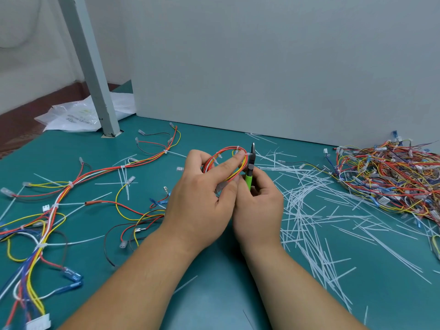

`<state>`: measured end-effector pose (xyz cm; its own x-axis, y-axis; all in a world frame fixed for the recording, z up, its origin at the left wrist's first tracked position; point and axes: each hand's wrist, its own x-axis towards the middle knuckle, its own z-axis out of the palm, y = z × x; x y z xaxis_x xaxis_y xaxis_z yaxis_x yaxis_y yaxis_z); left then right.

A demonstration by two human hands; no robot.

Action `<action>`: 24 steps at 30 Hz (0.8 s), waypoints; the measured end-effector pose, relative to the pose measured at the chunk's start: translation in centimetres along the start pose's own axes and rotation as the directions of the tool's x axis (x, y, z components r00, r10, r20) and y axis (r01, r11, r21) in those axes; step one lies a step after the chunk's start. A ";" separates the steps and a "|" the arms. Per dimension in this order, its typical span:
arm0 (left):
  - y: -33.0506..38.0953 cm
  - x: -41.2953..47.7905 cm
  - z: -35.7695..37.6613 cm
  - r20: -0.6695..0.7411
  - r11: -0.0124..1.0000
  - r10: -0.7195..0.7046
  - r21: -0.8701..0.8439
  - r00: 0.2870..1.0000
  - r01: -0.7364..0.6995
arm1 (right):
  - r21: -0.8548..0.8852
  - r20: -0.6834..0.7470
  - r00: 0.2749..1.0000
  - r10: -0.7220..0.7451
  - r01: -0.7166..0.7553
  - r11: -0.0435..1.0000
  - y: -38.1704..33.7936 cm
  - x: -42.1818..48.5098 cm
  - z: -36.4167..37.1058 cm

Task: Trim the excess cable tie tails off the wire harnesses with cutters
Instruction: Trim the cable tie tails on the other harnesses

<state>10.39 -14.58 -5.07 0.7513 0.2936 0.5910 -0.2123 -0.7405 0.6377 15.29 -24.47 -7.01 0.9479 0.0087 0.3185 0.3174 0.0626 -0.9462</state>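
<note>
Fingers [229,163] of my L hand [202,206] curl round a coiled harness [222,152], index laid along the loop, thumb behind it; R hand [258,208] clenched on the cutters [249,177], green grip in the fist, nose poking up just right of the L index tip, touching or nearly touching a white tie [248,154] on the loop; can't tell if the jaws are parted or closed.

Progress, my read: well in but not finished; right of the fingers a thick scatter of cut tails [307,210] lies on the table [214,294], and further right a heap [392,177] of wiring, prob. the done ones; left of the fingers several harnesses [71,189] lie spread out w/ long white tails sticking off their ties, so those are left to do, plus the one in hand.

Hard to make out: whether the tie at the nose has a tail on it; fingers cover the lower loop and most of the cutter grip; heap runs off the right edge, left harnesses off the left and bottom edges, so no count either way.
</note>
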 end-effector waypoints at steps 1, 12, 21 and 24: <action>0.0 0.0 0.0 0.003 1.000 0.000 0.000 1.000 0.000 | -0.006 0.002 1.000 -0.006 0.006 1.000 0.0 0.0 0.0; -0.2 0.0 0.2 -0.003 1.000 0.006 -0.006 1.000 -0.006 | 0.000 -0.006 1.000 -0.014 0.014 1.000 -0.2 0.0 0.0; -0.6 0.1 0.2 -0.009 1.000 -0.010 -0.020 1.000 0.010 | -0.010 0.019 1.000 -0.016 0.017 1.000 -0.5 -0.2 0.1; -0.6 0.1 0.3 -0.005 1.000 -0.003 -0.018 1.000 0.003 | 0.001 0.016 1.000 0.002 -0.002 1.000 -0.4 -0.2 0.1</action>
<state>10.73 -14.31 -5.52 0.7492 0.2986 0.5912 -0.2214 -0.7283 0.6485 14.97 -24.39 -6.65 0.9478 0.0243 0.3179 0.3160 0.0631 -0.9467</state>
